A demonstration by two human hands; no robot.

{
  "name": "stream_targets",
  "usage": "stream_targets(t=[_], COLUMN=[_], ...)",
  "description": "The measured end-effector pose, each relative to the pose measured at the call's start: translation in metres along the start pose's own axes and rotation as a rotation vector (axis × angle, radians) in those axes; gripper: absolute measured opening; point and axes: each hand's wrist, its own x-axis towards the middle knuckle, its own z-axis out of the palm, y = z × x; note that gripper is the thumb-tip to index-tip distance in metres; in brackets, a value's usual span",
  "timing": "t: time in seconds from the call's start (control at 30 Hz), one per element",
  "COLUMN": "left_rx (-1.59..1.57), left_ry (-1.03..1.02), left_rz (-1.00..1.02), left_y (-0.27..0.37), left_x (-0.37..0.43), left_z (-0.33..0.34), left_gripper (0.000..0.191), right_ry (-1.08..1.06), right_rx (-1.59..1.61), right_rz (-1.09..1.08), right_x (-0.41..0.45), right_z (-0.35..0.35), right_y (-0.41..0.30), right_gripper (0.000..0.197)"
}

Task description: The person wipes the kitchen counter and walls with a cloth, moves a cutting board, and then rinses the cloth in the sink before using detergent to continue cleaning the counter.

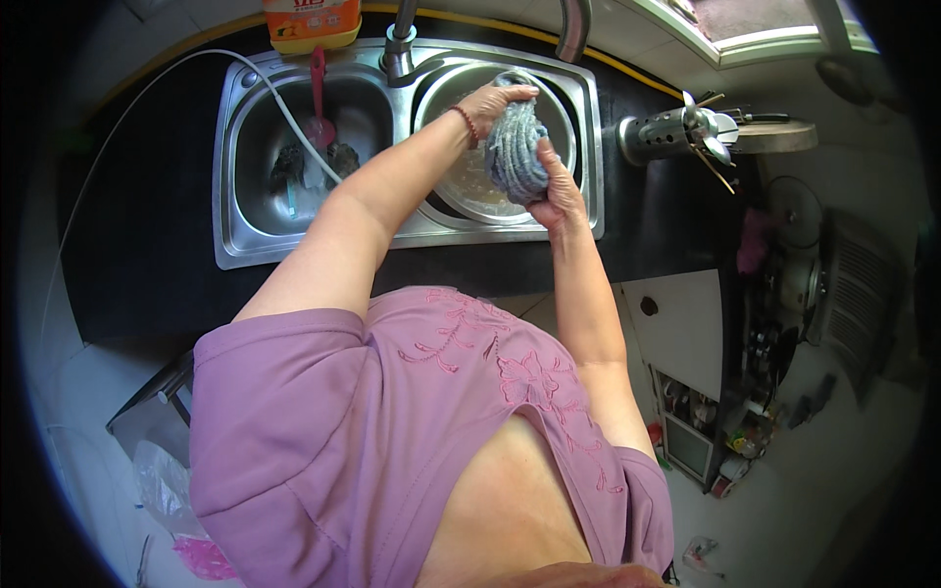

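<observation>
A bunched, wet-looking grey-blue cloth point(514, 154) is held over a round metal basin point(459, 176) in the right bowl of a double steel sink point(412, 239). My left hand point(496, 106) grips its upper end, and a red beaded bracelet point(468, 125) circles that wrist. Around the cloth's lower right side closes my right hand point(556, 187), thumb on top. Cloudy water with suds shows in the basin beneath the cloth.
In the left bowl lie a pink ladle point(318, 95) and dark scouring pads point(289, 163); a white hose point(294, 121) crosses it. Behind stand an orange-labelled bottle point(312, 26) and a faucet point(401, 55). A perforated metal utensil holder point(658, 136) is at the right.
</observation>
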Motion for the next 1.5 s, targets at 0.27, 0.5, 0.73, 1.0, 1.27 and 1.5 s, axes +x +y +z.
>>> stream_targets(t=[0.27,0.5,0.73,1.0,1.27,1.5], left_rx=[0.98,1.083,0.63,0.025,0.078,0.143], left_ry=[0.505,0.604,0.268,-0.06,-0.294,0.092], left_rz=[0.237,0.225,-0.214,-0.113,0.149,0.308], left_y=[-0.012,-0.019,0.026,-0.015,-0.004,-0.01], left_x=[0.016,0.019,0.017,0.01,-0.023,-0.02], left_z=[0.002,0.019,0.02,0.007,0.022,0.035], left_gripper=[0.043,0.09,0.066,0.081,0.068,0.032], right_ry=[0.258,0.259,-0.117,-0.59,-0.457,-0.163], right_rx=[-1.848,-1.638,0.233,0.623,0.651,0.321], right_rz=[-0.193,-0.174,0.27,0.355,0.239,0.153], right_x=[0.036,0.053,0.03,0.014,0.023,0.04], right_z=[0.017,-0.018,-0.047,-0.032,-0.038,-0.035], right_y=[0.004,-0.001,-0.032,-0.021,-0.028,-0.039], right_gripper=[0.072,0.058,0.05,0.081,0.079,0.065])
